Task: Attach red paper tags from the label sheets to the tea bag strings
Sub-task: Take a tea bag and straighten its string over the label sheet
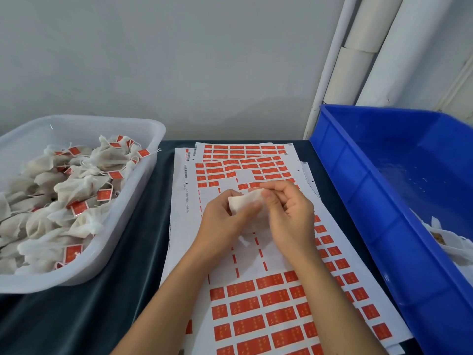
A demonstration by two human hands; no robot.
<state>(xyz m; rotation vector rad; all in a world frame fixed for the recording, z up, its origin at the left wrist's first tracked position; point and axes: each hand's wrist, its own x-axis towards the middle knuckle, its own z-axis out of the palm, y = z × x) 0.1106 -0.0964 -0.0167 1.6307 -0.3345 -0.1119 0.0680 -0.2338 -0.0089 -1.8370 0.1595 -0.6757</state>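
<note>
The tea bag point(245, 201) is half hidden between the left hand point(225, 221) and right hand point(289, 213). Its string cannot be made out. Print on the red tags point(271, 316) near the wrists is too small to read.

Tub point(143, 201) left, bin point(358, 201) right (sheets point(256, 316) between).

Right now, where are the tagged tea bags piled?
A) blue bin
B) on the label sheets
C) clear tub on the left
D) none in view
C: the clear tub on the left holds a heap of tea bags bearing red tags.
</note>
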